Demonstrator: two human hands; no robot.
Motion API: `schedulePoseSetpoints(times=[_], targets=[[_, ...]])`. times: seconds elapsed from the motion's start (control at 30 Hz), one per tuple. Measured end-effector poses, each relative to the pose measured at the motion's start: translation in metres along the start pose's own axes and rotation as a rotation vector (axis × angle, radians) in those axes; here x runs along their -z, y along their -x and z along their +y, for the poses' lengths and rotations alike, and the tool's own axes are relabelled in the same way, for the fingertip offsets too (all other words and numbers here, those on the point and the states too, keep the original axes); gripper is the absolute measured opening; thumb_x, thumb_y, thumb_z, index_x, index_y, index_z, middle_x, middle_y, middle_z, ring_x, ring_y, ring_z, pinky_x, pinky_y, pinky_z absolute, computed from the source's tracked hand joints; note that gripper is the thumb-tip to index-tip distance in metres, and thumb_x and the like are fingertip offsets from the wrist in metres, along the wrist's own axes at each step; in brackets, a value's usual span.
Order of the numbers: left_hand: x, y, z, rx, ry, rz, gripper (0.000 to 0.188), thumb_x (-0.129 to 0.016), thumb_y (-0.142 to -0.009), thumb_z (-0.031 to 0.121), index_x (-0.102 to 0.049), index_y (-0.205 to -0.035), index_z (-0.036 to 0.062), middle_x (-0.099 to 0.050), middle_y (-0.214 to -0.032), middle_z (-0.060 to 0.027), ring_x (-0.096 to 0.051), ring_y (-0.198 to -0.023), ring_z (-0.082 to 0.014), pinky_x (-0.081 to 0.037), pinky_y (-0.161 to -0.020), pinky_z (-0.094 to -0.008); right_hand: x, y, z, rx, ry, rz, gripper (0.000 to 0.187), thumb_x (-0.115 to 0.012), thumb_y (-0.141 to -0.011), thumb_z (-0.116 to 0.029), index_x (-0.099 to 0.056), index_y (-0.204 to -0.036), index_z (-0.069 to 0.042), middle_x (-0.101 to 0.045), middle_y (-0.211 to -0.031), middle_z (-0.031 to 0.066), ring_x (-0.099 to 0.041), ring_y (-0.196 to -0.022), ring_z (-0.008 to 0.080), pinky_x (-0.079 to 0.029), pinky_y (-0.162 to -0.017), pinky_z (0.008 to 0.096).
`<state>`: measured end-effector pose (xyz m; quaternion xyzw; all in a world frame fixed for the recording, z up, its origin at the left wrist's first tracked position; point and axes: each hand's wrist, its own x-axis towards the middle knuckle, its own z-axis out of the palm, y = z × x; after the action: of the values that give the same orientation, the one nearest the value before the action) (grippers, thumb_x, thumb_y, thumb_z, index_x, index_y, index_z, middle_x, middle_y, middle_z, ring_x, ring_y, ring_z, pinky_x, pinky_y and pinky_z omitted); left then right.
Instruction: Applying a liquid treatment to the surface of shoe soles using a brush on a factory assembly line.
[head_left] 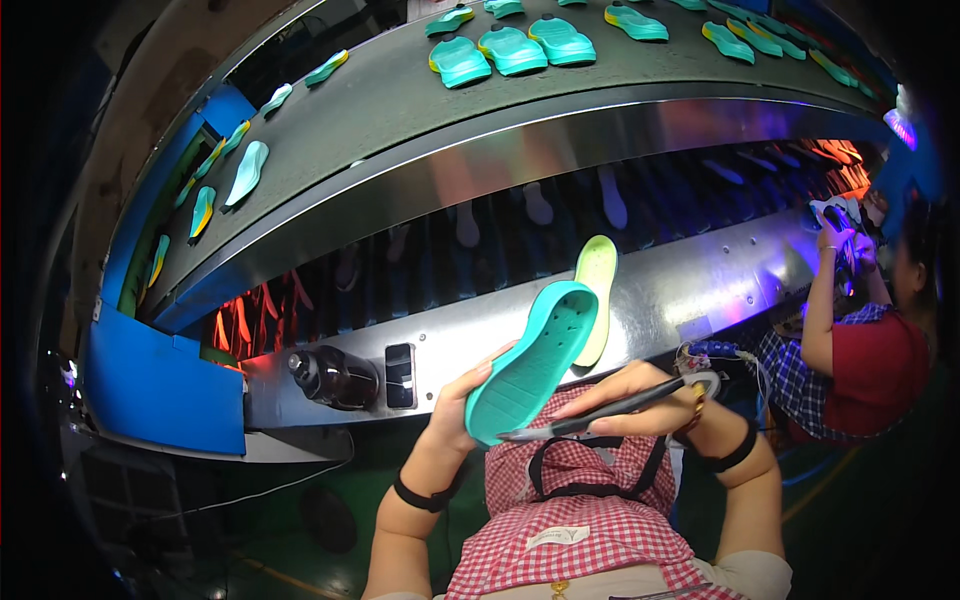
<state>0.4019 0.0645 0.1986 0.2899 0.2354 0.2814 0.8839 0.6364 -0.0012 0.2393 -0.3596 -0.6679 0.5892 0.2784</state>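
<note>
A teal shoe sole [530, 368] is tilted up in front of me, its hollow inner side with small holes facing me. My left hand [455, 408] grips it along the left edge near the lower end. My right hand [645, 400] is closed round a brush [625, 402] with a dark handle. The brush's pale tip meets the sole's lower rim. Just behind the held sole, a pale yellow-green sole [600, 285] lies on the metal ledge [685, 280], partly hidden by the teal one.
Beyond the ledge runs a lower line with dark bars [430, 250], glowing red at both ends. Above it, an upper belt [390, 130] carries several teal soles [513, 50]. A black bottle [335, 377] and a phone [400, 375] rest on the ledge's left. A co-worker [865, 340] works at right.
</note>
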Motion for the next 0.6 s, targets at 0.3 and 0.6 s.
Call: schedulePoseSetpoints(times=[0.3,0.6], targets=[[0.015,-0.015,-0.023,-0.075,0.259,0.010,0.050,-0.039,-0.085,0.022,-0.034,-0.128,-0.0036,-0.045,-0.124,-0.0199,-0.048,-0.111,-0.0293,-0.038,-0.095,-0.0408,-0.040,-0.014,0.041,0.118,0.012,0.459,0.020,-0.059,-0.077,-0.004,-0.063,-0.096,0.000,-0.066,-0.090,0.0118,-0.062,-0.072,0.0138,-0.048,-0.063,0.0250],[0.021,-0.018,-0.030,-0.106,0.269,0.081,0.051,-0.042,-0.084,0.019,-0.033,-0.129,-0.0026,-0.047,-0.121,-0.0187,-0.051,-0.108,-0.0276,-0.042,-0.092,-0.0397,-0.042,-0.019,0.054,0.359,0.480,0.791,0.019,-0.064,-0.070,-0.006,-0.065,-0.089,-0.006,-0.066,-0.088,0.0073,-0.063,-0.073,0.0161,-0.041,-0.066,0.0270]])
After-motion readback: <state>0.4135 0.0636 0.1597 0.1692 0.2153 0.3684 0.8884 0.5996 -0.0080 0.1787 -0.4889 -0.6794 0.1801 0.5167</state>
